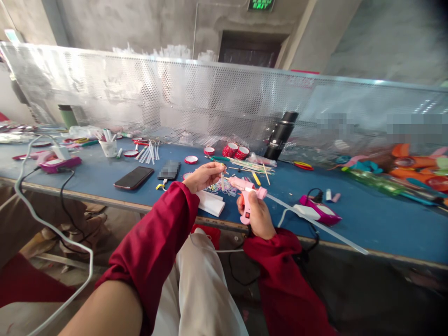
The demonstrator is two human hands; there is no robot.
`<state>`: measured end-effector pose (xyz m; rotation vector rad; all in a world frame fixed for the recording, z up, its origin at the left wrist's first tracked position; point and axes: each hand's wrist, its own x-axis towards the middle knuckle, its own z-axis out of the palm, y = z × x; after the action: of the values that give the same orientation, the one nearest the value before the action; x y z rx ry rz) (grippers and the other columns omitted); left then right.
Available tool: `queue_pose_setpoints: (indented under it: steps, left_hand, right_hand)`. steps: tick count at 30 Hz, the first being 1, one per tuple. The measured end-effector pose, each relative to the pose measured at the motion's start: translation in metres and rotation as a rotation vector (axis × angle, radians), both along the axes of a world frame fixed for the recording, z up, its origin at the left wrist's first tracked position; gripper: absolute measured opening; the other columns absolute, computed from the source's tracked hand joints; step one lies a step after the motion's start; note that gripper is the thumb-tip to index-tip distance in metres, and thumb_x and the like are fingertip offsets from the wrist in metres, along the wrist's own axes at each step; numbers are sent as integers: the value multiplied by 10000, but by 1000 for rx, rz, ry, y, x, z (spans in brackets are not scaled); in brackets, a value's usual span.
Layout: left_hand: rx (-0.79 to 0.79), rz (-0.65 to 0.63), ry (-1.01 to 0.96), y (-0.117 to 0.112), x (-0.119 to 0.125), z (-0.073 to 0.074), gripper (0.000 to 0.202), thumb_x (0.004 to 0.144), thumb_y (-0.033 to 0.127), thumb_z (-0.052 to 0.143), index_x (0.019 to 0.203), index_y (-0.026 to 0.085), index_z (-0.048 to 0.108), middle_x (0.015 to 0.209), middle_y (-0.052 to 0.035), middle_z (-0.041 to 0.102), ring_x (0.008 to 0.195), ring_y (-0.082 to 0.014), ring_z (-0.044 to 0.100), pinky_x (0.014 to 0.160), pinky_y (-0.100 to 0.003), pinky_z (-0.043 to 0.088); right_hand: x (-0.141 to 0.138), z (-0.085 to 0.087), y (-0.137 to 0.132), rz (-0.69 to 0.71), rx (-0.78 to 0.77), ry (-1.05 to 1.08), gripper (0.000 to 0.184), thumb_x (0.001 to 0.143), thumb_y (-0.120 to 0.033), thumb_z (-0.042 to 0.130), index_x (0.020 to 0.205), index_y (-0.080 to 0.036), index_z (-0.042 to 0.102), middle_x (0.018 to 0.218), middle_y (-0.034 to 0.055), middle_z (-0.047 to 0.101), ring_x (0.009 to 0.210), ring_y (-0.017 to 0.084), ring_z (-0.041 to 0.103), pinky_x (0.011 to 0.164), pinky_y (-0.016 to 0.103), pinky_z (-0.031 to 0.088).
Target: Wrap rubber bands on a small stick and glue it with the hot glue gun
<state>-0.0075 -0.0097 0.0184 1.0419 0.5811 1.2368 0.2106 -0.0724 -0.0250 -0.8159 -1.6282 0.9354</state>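
Note:
My right hand [259, 213] is wrapped round the handle of a pink glue gun [249, 199], its nozzle pointing left. A long translucent glue stick [315, 224] sticks out of the gun's back, over the table edge. Close to the nozzle, my left hand [206, 177] has its fingertips pinched together. Something small and pale shows at those fingertips, too small to name. Under and behind the left fingers lies a scatter of small coloured bits [227, 189]. A white box-like piece [211, 204] lies below the left wrist, at the table's front edge.
On the blue table [378, 224] are a dark phone [134, 178], a white cup [108, 148] of pens, red round tins [231, 149], thin sticks [250, 164] and a black flask [281, 135]. A purple power strip [320, 211] with cords sits right. A perforated metal screen [196, 93] stands behind.

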Motion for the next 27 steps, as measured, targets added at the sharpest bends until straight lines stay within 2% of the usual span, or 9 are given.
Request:
queue_pose_setpoints:
  steps: [27]
  left_hand:
    - [-20,15,3,-3,1,3,210,794,194,819,867,120,636,777,18,659,526,-17,591,527,-119,519]
  right_hand:
    - [-2,3,-2,-2,3,-29,672,932,-777,402,622,-202,556,561,9,526,504,122,451,488,268,355]
